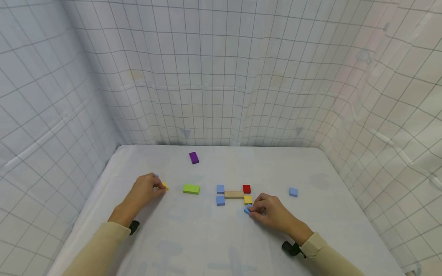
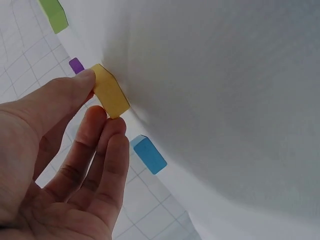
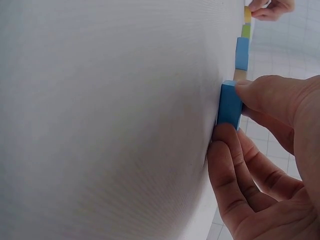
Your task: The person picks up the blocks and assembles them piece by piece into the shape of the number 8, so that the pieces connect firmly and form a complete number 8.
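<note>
Between thumb and fingers, my left hand pinches a yellow block at the left side of the table. Just behind that hand lies a blue block, mostly covered by it in the head view. My right hand pinches another blue block, held at an angle close in front of a yellow block. That yellow block and a red block stand at the right end of a wooden plank. Two blue blocks sit at its left end.
A lime green block lies between my left hand and the plank. Farther back is a purple block, and a lone blue block rests to the right. Gridded white curtains enclose the white table at the back and sides.
</note>
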`<action>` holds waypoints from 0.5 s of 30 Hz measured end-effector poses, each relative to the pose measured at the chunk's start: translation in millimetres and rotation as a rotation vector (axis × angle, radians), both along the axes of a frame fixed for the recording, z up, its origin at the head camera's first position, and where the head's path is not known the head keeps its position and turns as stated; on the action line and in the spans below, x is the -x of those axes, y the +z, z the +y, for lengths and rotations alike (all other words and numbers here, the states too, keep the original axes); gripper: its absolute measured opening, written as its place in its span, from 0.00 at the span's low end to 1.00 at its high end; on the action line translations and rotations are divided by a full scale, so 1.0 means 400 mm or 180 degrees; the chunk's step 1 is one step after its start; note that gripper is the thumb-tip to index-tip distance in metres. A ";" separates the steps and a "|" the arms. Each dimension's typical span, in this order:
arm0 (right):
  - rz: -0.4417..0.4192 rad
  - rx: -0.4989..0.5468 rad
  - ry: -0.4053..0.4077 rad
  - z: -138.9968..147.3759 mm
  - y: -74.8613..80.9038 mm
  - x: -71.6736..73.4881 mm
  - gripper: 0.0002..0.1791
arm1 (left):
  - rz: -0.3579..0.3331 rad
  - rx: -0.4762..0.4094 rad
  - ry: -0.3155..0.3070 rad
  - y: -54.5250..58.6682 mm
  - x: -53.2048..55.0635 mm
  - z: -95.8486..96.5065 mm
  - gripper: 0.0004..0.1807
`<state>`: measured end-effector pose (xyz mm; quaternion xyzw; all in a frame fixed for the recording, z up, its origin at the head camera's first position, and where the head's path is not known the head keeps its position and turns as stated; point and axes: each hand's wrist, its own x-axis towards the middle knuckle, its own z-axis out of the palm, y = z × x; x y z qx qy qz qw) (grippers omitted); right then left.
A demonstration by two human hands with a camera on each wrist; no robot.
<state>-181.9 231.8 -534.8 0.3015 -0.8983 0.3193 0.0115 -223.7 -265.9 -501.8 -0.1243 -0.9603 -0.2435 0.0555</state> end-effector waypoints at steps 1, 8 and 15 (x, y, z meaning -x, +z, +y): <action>0.0004 0.0005 0.0004 0.000 0.000 0.000 0.08 | 0.0018 -0.0055 -0.0042 -0.003 -0.001 -0.001 0.05; 0.0030 -0.0012 0.0004 0.000 0.000 0.000 0.07 | 0.0208 -0.0353 -0.0367 -0.027 -0.003 0.002 0.09; 0.0023 -0.0031 0.0019 0.000 0.002 0.001 0.07 | -0.0155 -0.0137 -0.0339 0.000 -0.032 0.048 0.09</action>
